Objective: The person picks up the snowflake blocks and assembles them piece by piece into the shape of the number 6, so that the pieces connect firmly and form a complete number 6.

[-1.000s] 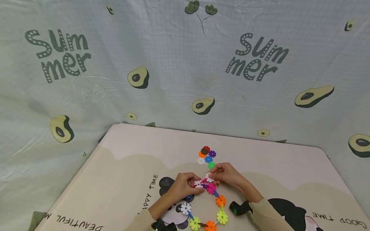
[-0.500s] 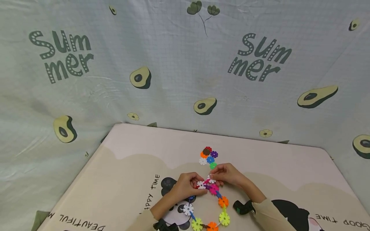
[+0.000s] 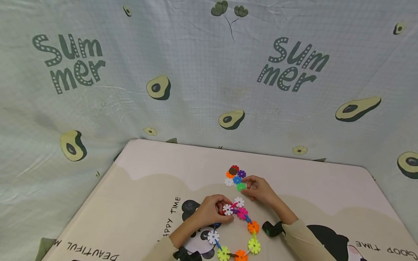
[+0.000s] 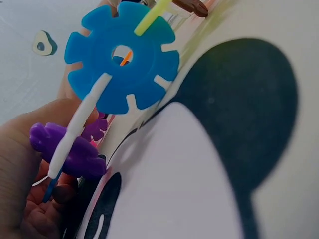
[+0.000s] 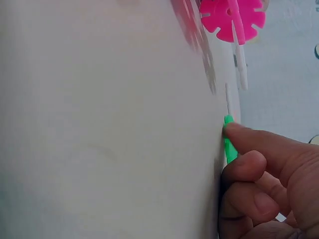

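Prob. fetching another pc: L hand [image 3: 211, 211] grips disc chain [image 3: 253, 227]; R hand [image 3: 261, 191], fingers parted, at green disc [image 3: 241, 187], 12 o'clock of chain. Next prob. needs a firm pinch.

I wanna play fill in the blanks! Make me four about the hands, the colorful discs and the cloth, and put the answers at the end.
1. In the right wrist view, the disc at the fingertips of the right hand is ____.
2. The hand holding the joined discs is the person's ____ one.
3. The top disc, overlapping the red disc and the orange disc, is ____.
4. The fruit printed on the cloth is the ____.

Missing words: green; left; brown; avocado.
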The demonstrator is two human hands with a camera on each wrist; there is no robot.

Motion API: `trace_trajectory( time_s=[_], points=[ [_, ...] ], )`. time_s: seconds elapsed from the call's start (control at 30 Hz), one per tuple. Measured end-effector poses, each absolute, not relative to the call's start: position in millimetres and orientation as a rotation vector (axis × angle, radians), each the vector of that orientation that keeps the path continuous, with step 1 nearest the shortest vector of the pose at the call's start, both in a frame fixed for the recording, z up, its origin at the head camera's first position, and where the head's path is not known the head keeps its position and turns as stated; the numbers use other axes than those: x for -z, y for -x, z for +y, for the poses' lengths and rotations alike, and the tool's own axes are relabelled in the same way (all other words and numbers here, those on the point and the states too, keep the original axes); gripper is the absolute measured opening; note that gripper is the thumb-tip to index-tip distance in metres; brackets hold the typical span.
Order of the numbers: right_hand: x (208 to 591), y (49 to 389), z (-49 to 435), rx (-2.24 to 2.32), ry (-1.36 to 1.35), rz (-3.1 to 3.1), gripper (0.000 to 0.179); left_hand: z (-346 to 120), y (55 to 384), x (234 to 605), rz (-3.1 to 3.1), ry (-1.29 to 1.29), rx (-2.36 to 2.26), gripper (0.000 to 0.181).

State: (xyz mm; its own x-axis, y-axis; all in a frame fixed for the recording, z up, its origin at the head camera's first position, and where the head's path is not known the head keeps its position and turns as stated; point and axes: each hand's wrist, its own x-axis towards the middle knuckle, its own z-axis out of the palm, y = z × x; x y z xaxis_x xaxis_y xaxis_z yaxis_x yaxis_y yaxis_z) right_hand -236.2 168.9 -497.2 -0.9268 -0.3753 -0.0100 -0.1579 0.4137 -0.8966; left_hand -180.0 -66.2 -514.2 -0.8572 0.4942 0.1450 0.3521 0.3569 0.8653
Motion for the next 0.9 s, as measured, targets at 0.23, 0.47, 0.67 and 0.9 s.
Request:
trace_trajectory(
  time_s=[0.23, 0.47, 0.67, 0.9],
  points=[
    [494, 235, 170, 1.492, 0.412, 2.455, 0.033, -64, 180, 513, 2.448, -0.753, -1.551, 0.031],
    [496, 228, 176, 1.559, 0.437, 2.354, 0.027, -62, 183, 515, 2.449, -0.681, -1.593, 0.023],
    [497, 219, 183, 1.569, 0.409, 2.308, 0.029, -63, 185, 514, 2.444, -0.709, -1.564, 0.022],
    [496, 217, 192, 1.513, 0.484, 2.333, 0.023, -54, 177, 514, 2.527, -0.63, -1.614, 0.024]
  ],
)
